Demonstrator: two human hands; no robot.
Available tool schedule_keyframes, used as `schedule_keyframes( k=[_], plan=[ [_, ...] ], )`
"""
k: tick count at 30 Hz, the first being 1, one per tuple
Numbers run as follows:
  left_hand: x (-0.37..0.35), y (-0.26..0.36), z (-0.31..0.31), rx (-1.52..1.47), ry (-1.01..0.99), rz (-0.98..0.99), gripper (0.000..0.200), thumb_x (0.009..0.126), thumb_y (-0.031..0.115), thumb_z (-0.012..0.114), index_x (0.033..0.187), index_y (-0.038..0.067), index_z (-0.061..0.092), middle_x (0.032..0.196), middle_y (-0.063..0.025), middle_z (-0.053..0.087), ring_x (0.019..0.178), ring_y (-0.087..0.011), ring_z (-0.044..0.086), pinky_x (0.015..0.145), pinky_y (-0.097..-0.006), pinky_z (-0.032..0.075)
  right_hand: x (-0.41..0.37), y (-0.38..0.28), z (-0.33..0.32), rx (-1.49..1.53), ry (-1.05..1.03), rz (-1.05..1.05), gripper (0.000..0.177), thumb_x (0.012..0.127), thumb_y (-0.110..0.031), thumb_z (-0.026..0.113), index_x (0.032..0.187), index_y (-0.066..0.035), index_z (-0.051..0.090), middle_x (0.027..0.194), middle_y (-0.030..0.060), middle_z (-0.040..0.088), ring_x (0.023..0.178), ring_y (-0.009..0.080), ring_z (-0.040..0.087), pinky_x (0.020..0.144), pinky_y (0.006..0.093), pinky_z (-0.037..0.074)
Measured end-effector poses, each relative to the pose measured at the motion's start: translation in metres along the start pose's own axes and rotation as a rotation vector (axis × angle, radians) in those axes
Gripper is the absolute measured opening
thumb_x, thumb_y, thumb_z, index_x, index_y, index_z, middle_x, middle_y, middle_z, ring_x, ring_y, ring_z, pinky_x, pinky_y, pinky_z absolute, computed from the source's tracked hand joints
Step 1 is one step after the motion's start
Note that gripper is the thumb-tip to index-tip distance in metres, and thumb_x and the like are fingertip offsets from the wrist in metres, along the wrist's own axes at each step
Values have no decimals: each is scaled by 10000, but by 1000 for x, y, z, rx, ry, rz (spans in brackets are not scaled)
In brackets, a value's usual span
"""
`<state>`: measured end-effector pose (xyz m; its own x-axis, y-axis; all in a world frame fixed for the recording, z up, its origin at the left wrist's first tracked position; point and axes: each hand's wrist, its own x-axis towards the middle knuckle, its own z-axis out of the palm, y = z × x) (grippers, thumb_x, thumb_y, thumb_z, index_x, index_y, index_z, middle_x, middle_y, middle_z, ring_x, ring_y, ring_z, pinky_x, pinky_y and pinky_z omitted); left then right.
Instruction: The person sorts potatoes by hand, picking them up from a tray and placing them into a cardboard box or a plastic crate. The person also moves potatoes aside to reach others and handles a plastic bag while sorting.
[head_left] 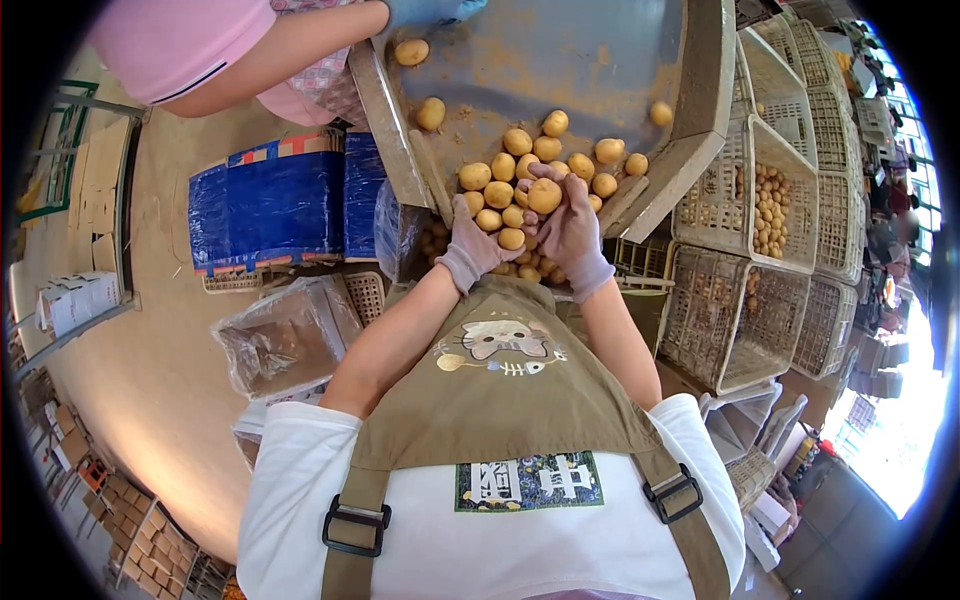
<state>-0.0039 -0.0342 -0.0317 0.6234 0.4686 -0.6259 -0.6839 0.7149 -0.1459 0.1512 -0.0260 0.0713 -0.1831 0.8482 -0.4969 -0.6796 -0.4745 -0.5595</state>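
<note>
Many potatoes (502, 168) lie at the near end of a grey sorting tray (560, 70) with wooden sides. My right hand (570, 235), in a pale glove, has its fingers round a potato (544, 196) at the tray's mouth. My left hand (472, 245), gloved too, is just left of it, low against the near potatoes; a small potato (511, 239) sits beside its fingers. Whether that hand grips anything is hard to tell. More potatoes lie below the tray's mouth, partly hidden by my hands.
A co-worker's blue-gloved hand (430, 10) is at the tray's top left. Plastic crates (708, 320), some with potatoes, stand at the right. Left are a blue-wrapped box (270, 210) and a plastic-lined box (285, 335).
</note>
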Motion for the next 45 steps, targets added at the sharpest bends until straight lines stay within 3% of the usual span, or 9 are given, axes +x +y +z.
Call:
schedule_keyframes(
  k=[14, 17, 19, 22, 26, 30, 33, 36, 45],
  plan=[
    [3, -2, 1, 73, 122, 43, 996, 803, 900, 250, 1551, 243, 244, 1569, -100, 332, 1437, -348, 317, 1115, -682, 170, 1, 14, -5, -391, 183, -322, 447, 1012, -225, 496, 1416, -36, 466, 1303, 165, 561, 1267, 306, 527, 1054, 451, 443],
    [-16, -2, 15, 165, 301, 99, 894, 876, 725, 492, 1546, 185, 248, 1545, -109, 345, 1383, -313, 398, 1083, -603, 361, -6, 11, -17, -1633, 277, -568, 490, 919, -267, 600, 1366, -74, 543, 1367, 197, 540, 1289, 361, 504, 1080, 499, 368],
    [-14, -4, -12, 1161, 402, 347, 894, 840, 466, 679, 1548, 153, 231, 1480, -122, 424, 1319, -277, 465, 1059, -483, 422, -8, 2, -28, -1842, 217, -427, 470, 896, -281, 625, 1324, -90, 583, 1391, 218, 515, 1268, 404, 499, 1079, 497, 374],
    [-2, -1, -38, 1405, 193, 629, 680, 751, -36, 744, 1364, 60, 464, 1195, -105, 627, 1088, -203, 613, 928, -309, 522, -6, 0, -38, -1981, 324, -550, 409, 872, -310, 641, 1238, -129, 656, 1395, 207, 526, 1285, 426, 482, 1097, 493, 366],
    [-6, 6, -17, 85, 119, 62, 459, 924, 336, 628, 1326, 143, 523, 1375, -30, 515, 1293, -256, 487, 1036, -555, 406, 5, -44, -28, -1677, 306, -202, 317, 881, -330, 599, 1118, -149, 708, 1361, 147, 577, 1266, 357, 523, 1118, 523, 318],
    [-9, 4, -2, 60, 90, 109, 861, 886, 743, 460, 1537, 209, 280, 1579, -28, 278, 1463, -273, 240, 1105, -660, 285, 48, -128, -60, -2334, 855, -536, 293, 930, -292, 556, 1171, -155, 651, 1254, 123, 660, 1220, 311, 583, 1137, 524, 285],
    [-11, 3, 7, 39, 124, 86, 960, 838, 832, 404, 1560, 222, 233, 1610, -45, 222, 1470, -331, 233, 1109, -685, 268, 69, -158, -63, -2529, 814, 98, 320, 942, -235, 523, 1238, -139, 596, 1170, 124, 693, 1205, 317, 596, 1140, 528, 278],
    [-6, 5, 5, 0, 43, 55, 956, 833, 851, 360, 1563, 247, 227, 1611, -46, 245, 1474, -356, 228, 1114, -691, 243, 72, -158, -49, -2490, 728, 217, 377, 911, -211, 554, 1275, -116, 548, 1182, 171, 662, 1188, 341, 597, 1122, 502, 324],
    [-5, 4, 11, -42, 104, 83, 919, 847, 849, 315, 1553, 265, 236, 1600, -52, 263, 1476, -333, 229, 1118, -700, 197, 38, -95, -35, -1196, 429, -613, 563, 744, -141, 787, 1250, -10, 577, 1235, 149, 525, 1139, 269, 563, 987, 361, 473]
  ],
)
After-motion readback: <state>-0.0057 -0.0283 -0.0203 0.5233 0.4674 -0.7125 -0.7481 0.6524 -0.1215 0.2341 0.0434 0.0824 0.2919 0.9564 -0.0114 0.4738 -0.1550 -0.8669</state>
